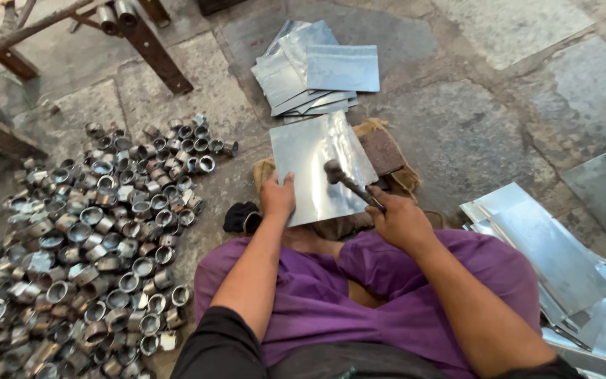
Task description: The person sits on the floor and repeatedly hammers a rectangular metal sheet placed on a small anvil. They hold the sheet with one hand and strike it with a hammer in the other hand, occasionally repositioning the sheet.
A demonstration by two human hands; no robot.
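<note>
Now left hand (277, 197) flat on metal sheet (317, 165), pinning near-left corner; sheet lies just ahead on padded block (381, 151), long axis running away from me. Right hand (400, 220) clamped round hammer (348, 184), head over sheet middle.

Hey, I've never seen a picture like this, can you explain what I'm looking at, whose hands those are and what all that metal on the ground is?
This single picture comes from a camera worn on a person's head, looking down at their own arms and lap as they sit on a stone floor. Their left hand presses on a shiny metal sheet that lies on a padded block in front of them. Their right hand grips a hammer, its head resting on the sheet. On the person's left lies a big heap of small metal rings. Flat sheets are stacked further ahead and another stack sits on the right.
</note>
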